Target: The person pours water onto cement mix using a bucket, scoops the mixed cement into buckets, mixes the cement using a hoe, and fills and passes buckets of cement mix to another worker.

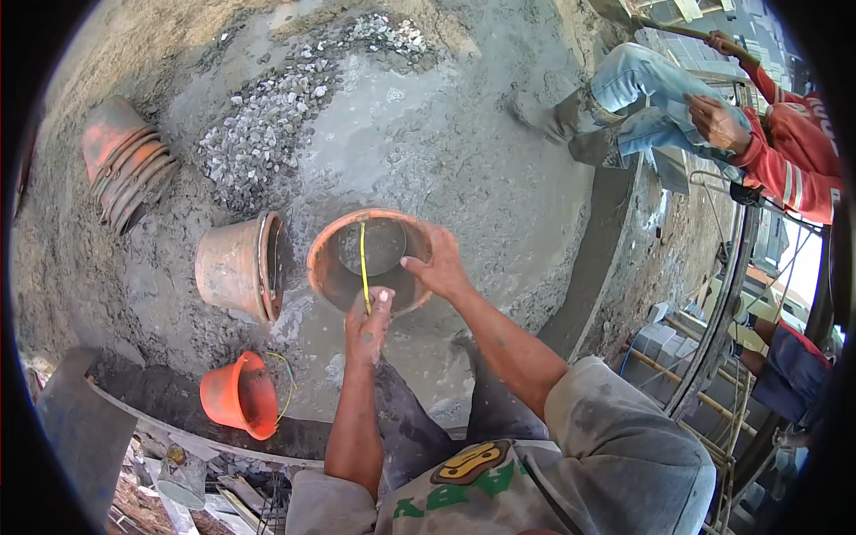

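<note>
An orange bucket (pixel 327 259), smeared with cement, is held between my hands with its mouth facing up towards me. A thin yellow strap handle (pixel 364 254) runs across its mouth. My left hand (pixel 367 328) is closed on the near end of that handle, at the rim. On the right side of the bucket, my right hand (pixel 437 263) grips the rim, thumb inside and the other fingers hidden behind the wall. The inside looks grey and coated; I cannot tell whether anything lies in it.
Wet grey cement (pixel 392 134) spreads ahead, beside a gravel heap (pixel 259 134). To the left are a dirty bucket (pixel 234 267), stacked buckets (pixel 129 165) and a small orange bucket (pixel 234 394). A person in red sleeves (pixel 794 152) holds a long-handled tool (pixel 678 29) at upper right.
</note>
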Demonstrator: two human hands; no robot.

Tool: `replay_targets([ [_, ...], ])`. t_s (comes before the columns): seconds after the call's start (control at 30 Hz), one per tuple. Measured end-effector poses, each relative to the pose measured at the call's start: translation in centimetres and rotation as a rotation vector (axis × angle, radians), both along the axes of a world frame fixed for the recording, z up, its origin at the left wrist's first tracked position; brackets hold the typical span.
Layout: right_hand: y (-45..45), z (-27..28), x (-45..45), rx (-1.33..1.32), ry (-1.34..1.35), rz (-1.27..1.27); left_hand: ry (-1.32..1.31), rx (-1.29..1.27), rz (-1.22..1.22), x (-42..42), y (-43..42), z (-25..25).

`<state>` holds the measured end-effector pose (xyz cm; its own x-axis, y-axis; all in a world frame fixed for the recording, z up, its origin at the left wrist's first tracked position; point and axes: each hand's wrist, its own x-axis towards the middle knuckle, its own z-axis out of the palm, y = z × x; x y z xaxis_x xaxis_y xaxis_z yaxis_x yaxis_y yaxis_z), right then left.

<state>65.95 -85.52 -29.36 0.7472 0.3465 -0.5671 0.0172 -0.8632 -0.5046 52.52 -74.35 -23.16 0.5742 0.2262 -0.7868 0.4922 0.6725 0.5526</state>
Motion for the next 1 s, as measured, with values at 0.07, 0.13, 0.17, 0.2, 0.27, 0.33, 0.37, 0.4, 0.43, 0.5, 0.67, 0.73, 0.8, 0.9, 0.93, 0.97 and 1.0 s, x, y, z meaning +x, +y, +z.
replay_targets([
  [0.07,-4.3,-3.5,0.6,-0.063,-0.106,0.003,-0.029,-0.006,-0.041,2.6,-1.1,2.7],
  [0.13,-7.5,-5.3,0.7,0.077,0.215,-0.225,-0.064,0.027,-0.104,4.5,-2.9,4.7],
  [0.17,-8.4,-5.9,1.4,0.011,0.403,-0.311,-0.084,0.05,-0.138,5.5,-3.5,5.0],
  [0.2,-9.1,-6.2,2.0,-0.055,0.598,-0.394,-0.104,0.178,-0.213,5.7,-4.2,4.4],
  [0.27,-9.9,-5.3,2.6,-0.04,0.889,-0.486,-0.077,0.231,-0.289,6.6,-4.2,4.4],
  [0.33,-10.1,-5.0,3.4,0.074,1.032,-0.494,-0.025,0.299,-0.334,8.5,-4.1,4.0],
  [0.37,-10.7,-5.5,3.9,0.093,1.096,-0.496,0.008,0.385,-0.372,9.7,-4.7,3.5],
  [0.4,-11.9,-6.1,4.9,0.109,1.161,-0.49,0.045,0.472,-0.403,11.2,-5.8,3.0],
  [0.43,-13.7,-7.5,6.0,0.083,1.161,-0.454,0.087,0.559,-0.431,13.0,-7.2,2.6],
  [0.5,-17.3,-10.7,9.9,0.039,1.151,-0.379,0.166,0.498,-0.505,17.0,-11.2,2.2],
  [0.67,-29.0,-11.8,27.8,0.095,0.899,-0.277,0.161,0.334,-0.316,30.9,-23.0,-1.1],
  [0.73,-33.6,-10.4,36.0,0.08,0.657,-0.312,-0.024,0.383,-0.207,36.8,-27.2,-3.1],
  [0.8,-37.5,-10.3,42.9,0.174,0.472,-0.429,-0.12,0.375,-0.247,42.6,-29.9,-4.5],
  [0.9,-40.6,-12.7,52.8,0.231,-0.089,-0.252,-0.215,0.154,-0.021,49.6,-34.2,-12.5],
  [0.93,-41.4,-15.2,56.0,0.18,-0.32,-0.174,-0.264,0.169,-0.011,51.8,-35.1,-16.7],
  [0.97,-41.0,-16.6,58.6,0.121,-0.381,-0.201,-0.297,0.127,0.059,54.2,-35.9,-20.6],
  [1.0,-41.1,-18.5,60.9,0.025,-0.557,-0.134,-0.33,0.079,0.135,56.6,-36.4,-24.4],
])
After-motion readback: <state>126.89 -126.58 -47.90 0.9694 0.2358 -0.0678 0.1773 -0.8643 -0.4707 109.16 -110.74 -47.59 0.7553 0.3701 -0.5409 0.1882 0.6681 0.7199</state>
